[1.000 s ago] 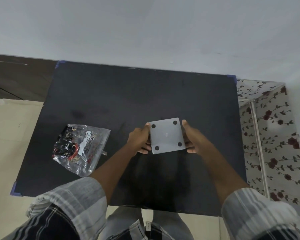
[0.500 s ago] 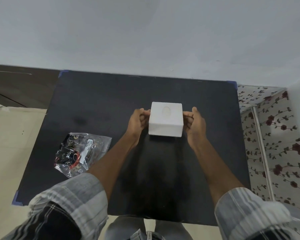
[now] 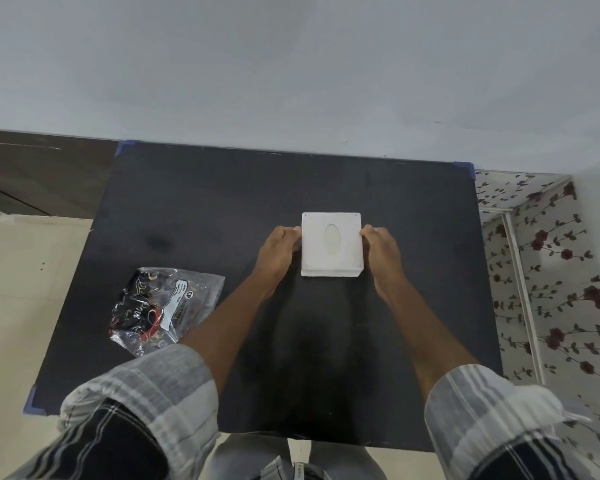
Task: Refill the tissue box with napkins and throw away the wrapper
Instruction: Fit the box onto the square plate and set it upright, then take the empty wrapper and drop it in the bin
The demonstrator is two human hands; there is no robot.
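Note:
A square white tissue box (image 3: 331, 244) stands upright on the black table (image 3: 222, 202), its oval slot facing up. My left hand (image 3: 277, 252) grips its left side and my right hand (image 3: 381, 249) grips its right side. A crumpled clear plastic wrapper (image 3: 163, 304) with black and red print lies flat on the table to the left, apart from both hands. No napkins show through the slot.
The table's far edge meets a pale wall (image 3: 291, 81). A floral-patterned surface (image 3: 555, 271) borders the table on the right. Tiled floor (image 3: 21, 289) lies to the left.
The box was bottom-up with its four black feet showing; my hands turned it over and moved it away from me, and it now rests slot-up on the table.

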